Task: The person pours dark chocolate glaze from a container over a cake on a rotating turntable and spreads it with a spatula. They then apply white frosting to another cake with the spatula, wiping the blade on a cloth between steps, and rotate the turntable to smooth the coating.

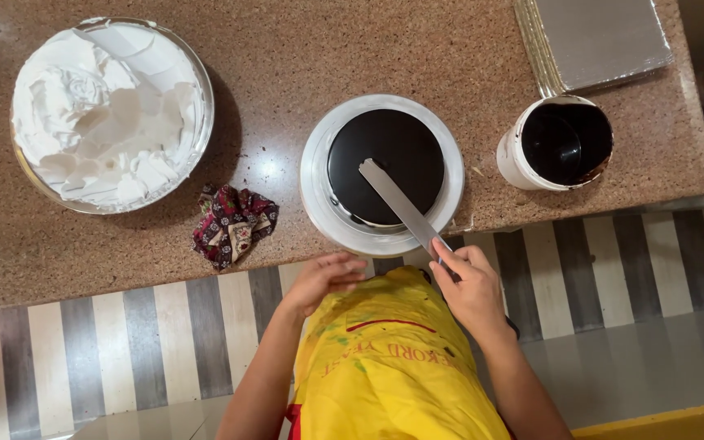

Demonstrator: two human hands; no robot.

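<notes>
Bright overhead light, sharp focus, glare on the countertop (270, 167).

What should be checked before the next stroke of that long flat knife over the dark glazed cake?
1. Right hand grips the palette knife by its handle end: ok.
2. Blade lies flat on the top of the dark glazed cake: ok.
3. Cake sits centred on the white turntable: ok.
4. Left hand at the turntable's near edge, clear of the blade: ok.
5. Glaze even on the sides: cannot tell.
6. Tub of dark glaze within reach to the right: ok.
</notes>
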